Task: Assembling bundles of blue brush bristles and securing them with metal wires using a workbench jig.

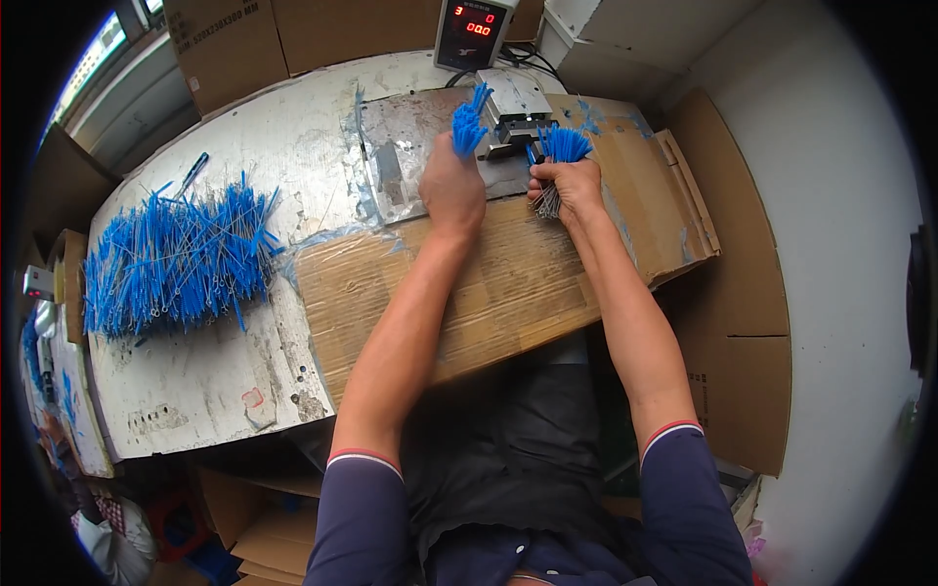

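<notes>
A bristly bundle of slender blue-ended wires (470, 119) is held in the closed grip of the left hand (453, 190), above a scuffed metal plate (418, 119). A 2nd bundle (564, 145), its grey wire ends splayed below, is clasped in the curled grip of the right hand (578, 186). More wires (181, 259) are heaped on the worn white counter (210, 386), left of ridged brown cardboard (508, 298).

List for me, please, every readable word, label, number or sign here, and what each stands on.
White, black-faced rectangular display: red lit digits, not copied here; other marks too small to read.
Brown cardboard panel, upper left: dark print, not copied either.
Tall brown cardboard sheet, right: dark marks, too small to read.
</notes>
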`<move>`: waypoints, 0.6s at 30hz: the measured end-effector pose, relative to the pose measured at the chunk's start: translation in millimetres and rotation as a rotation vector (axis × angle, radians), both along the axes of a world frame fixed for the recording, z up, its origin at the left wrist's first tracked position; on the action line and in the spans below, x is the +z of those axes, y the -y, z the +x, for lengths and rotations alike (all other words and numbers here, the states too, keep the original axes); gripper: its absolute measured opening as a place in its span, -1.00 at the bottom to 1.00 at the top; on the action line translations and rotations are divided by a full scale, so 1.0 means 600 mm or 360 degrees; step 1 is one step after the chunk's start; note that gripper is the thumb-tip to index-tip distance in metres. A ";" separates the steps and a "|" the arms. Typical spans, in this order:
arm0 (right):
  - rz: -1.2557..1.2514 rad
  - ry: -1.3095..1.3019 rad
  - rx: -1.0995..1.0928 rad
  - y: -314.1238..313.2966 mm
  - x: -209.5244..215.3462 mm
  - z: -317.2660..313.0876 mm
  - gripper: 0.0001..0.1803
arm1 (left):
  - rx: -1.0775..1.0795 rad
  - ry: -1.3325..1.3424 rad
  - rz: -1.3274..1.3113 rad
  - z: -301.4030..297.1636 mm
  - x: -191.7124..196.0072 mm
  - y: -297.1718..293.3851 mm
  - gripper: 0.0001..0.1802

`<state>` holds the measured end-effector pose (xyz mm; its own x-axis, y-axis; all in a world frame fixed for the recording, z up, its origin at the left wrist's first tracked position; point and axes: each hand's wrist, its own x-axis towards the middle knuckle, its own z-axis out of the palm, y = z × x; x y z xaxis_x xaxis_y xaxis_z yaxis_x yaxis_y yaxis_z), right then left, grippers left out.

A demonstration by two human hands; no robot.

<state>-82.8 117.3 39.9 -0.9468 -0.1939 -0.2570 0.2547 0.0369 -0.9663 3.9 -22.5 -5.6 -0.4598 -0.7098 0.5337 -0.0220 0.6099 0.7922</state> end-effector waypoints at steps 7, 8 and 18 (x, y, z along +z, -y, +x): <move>-0.0081 0.0036 -0.0011 -0.003 -0.006 -0.002 -0.88 | -0.0125 0.0029 -0.0245 0.004 0.010 -0.011 -0.78; -0.0119 0.0044 -0.0019 -0.002 -0.006 -0.002 -0.88 | -0.0193 0.0074 -0.0248 0.005 0.010 -0.012 -0.76; -0.0465 0.0169 -0.0020 -0.027 -0.007 0.011 -0.87 | -0.0401 0.0298 -0.0328 0.000 0.009 -0.014 -0.69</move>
<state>-76.4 133.5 36.0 -0.9203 -0.2626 -0.2899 0.3537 -0.2421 -0.9035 4.1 -14.0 -0.3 -0.7094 -0.4484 0.5437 0.0163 0.7609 0.6487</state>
